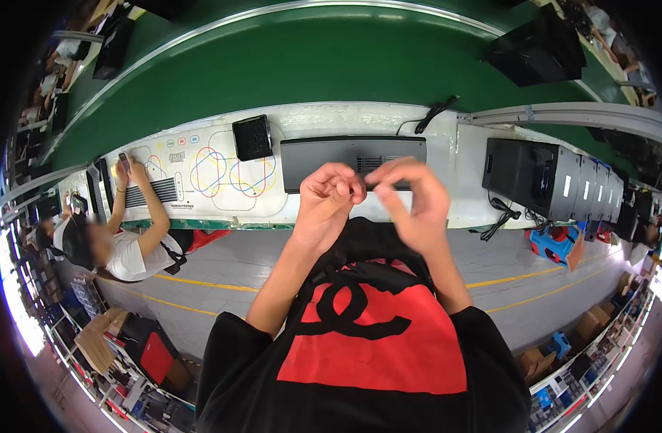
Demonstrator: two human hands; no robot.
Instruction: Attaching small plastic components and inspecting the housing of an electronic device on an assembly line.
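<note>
My left hand [326, 202] is raised in front of me with its fingers curled together in a pinch. Whatever lies between those fingertips is too small or hidden to make out. Close beside it, my right hand [419, 202] is bent toward the left fingertips, its thumb and fingers smeared by motion. Beyond both hands a long dark grey box-shaped unit [316, 155] with a vent grille lies on the white bench; the hands cover part of it.
A black square tray [252, 137] sits left of the unit. A black cable [435, 115] lies behind it. Several black cases [522, 177] stand in a row at right, with cables [500, 216] hanging near the bench edge. At left a person [129, 249] works at the same bench [222, 206].
</note>
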